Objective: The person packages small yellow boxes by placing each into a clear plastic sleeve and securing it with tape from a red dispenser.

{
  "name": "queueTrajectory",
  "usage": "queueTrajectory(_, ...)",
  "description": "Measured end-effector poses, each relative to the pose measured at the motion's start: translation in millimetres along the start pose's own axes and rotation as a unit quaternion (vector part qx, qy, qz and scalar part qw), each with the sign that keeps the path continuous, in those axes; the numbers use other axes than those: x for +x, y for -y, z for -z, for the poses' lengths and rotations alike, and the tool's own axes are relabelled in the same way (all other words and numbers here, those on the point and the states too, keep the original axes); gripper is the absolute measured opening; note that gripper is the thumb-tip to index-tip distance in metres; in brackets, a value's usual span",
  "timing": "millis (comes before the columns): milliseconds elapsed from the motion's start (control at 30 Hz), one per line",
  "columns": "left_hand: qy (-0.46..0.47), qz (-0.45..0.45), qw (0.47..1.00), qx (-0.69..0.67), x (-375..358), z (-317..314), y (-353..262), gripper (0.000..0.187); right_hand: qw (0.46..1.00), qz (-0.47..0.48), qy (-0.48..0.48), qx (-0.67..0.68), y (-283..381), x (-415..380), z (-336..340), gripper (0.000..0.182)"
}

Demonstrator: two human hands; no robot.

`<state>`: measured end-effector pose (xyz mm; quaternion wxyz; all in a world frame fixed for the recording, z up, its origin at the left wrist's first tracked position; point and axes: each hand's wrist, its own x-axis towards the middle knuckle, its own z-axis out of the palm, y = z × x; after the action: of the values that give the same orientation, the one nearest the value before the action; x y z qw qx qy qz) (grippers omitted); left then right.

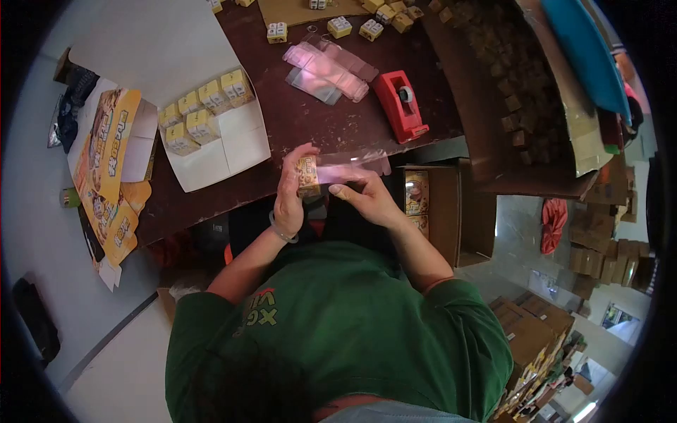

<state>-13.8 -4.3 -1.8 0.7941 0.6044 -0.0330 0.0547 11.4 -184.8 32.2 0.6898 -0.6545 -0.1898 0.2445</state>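
Near the table's front edge, my left hand [290, 192] holds a small yellow printed box [307, 175] upright between its fingers and thumb. My right hand [367, 197] is just right of it, fingers bent around a clear plastic sleeve [335, 173] that reaches to the box. Flat clear plastic sleeves [328, 70] lie on the table beyond my hands. A red tape dispenser [400, 106] stands to their right. On the left, an open white box [233, 148] holds several small yellow boxes [203, 125] in rows.
Small boxes [277, 32] sit at the back of the dark red table [282, 120]. A large carton [571, 106] of small brown boxes is at the right. An open carton [476, 211] stands below the table edge. Orange printed packaging [109, 155] lies far left.
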Motion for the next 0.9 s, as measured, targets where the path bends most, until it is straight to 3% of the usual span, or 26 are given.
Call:
queueTrajectory(67,0.089,0.125,0.982,-0.106,9.2,12.1,-8.7,0.057,0.996,0.018,0.066,-0.051,8.8,10.2,24.4,0.023)
queueTrajectory(133,0.224,0.298,0.918,-0.138,24.9,31.5,-16.9,0.071,0.967,0.031,0.223,-0.116,26.2,27.9,40.1,0.019)
queueTrajectory(233,0.26,0.291,0.906,-0.168,38.1,33.5,-1.5,0.073,0.949,0.052,0.283,-0.126,38.8,73.3,73.2,0.023)
queueTrajectory(267,0.178,0.244,0.946,-0.12,41.8,29.3,4.1,0.064,0.977,0.02,0.165,-0.137,47.3,91.0,88.1,0.026)
queueTrajectory(300,0.121,0.155,0.979,-0.048,45.0,26.3,19.4,0.059,0.987,0.046,0.045,-0.145,51.4,118.6,107.6,0.026)
queueTrajectory(333,0.061,0.063,0.996,0.025,48.0,23.6,34.0,0.053,0.967,0.075,-0.063,-0.233,46.1,150.2,132.7,0.028)
queueTrajectory(367,0.018,0.025,0.995,0.099,50.9,20.9,38.8,0.05,0.916,0.039,-0.147,-0.372,41.6,178.6,161.5,0.032)
queueTrajectory(433,0.002,0.029,0.989,0.145,49.3,23.1,55.2,0.051,0.8,0.03,-0.224,-0.556,17.1,230.4,212.5,0.045)
queueTrajectory(567,-0.01,0.012,0.971,0.237,44.4,21.3,56.0,0.055,0.774,-0.002,-0.08,-0.628,7.8,296.1,208.3,0.058)
queueTrajectory(667,-0.013,0.02,0.97,0.242,44.4,19.5,55.2,0.054,0.702,0.056,0.037,-0.709,-6.1,321.6,209.4,0.057)
queueTrajectory(767,-0.021,0.007,0.968,0.252,45.1,18.1,54.1,0.055,0.721,0.022,0.062,-0.689,-31.7,339.6,222.5,0.06)
queueTrajectory(900,-0.014,0.008,0.972,0.233,45.2,19.8,56.0,0.056,0.831,0.047,-0.082,-0.549,-1.6,274.9,177.0,0.059)
